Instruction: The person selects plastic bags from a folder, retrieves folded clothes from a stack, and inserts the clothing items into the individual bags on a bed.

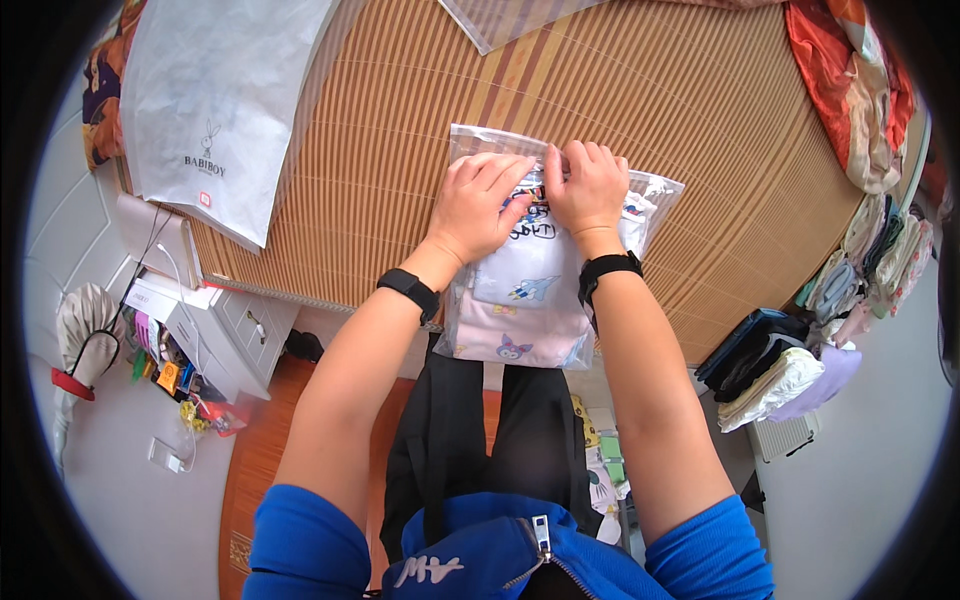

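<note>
A clear plastic zip bag [482, 136] lies near the front edge of the bamboo mat, holding folded children's clothes. Through the plastic I see a white garment [500, 284] with a small aeroplane print, and below it a pink garment [545, 335] with a cartoon figure. My left hand [476, 203] is closed on the upper part of the bag with its fingers curled. Close beside it, my right hand [590, 190] is curled over the bag's upper edge, thumb toward the left hand. Both hands partly cover dark lettering there.
A large frosted plastic bag [225, 100] lies at the left on the bamboo mat [390, 120]; another clear bag [500, 20] is at the far edge. Orange bedding [830, 70] is far right, stacks of folded clothes [775, 375] nearer right. A white cabinet [240, 325] stands left.
</note>
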A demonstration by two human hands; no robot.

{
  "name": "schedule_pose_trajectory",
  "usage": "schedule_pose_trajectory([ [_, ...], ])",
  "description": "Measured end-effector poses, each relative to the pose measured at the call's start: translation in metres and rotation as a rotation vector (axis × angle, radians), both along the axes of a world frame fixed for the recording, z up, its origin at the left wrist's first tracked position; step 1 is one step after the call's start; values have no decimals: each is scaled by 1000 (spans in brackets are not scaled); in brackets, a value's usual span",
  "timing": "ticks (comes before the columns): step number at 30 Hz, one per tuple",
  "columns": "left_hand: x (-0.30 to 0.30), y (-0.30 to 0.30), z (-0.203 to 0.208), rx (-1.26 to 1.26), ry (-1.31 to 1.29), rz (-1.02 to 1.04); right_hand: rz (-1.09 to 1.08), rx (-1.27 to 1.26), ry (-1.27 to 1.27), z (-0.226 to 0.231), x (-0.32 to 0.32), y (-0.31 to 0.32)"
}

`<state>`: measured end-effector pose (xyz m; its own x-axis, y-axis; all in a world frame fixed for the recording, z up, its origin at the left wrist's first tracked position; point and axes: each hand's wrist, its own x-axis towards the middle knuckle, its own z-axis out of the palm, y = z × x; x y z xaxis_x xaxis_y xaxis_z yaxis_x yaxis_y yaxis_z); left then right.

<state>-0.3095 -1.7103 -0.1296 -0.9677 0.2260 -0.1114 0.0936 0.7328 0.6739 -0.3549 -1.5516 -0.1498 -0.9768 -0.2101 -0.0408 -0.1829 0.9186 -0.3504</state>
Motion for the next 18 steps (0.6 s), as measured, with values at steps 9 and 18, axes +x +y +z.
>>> schedule_pose_trajectory([
  [9, 0, 0, -9, 87, -81, 49, -169, -274, -683, 21, -26, 18],
  [18, -39, 28, 22, -42, -117, 68, 92, -50, -743, 41, -43, 59],
])
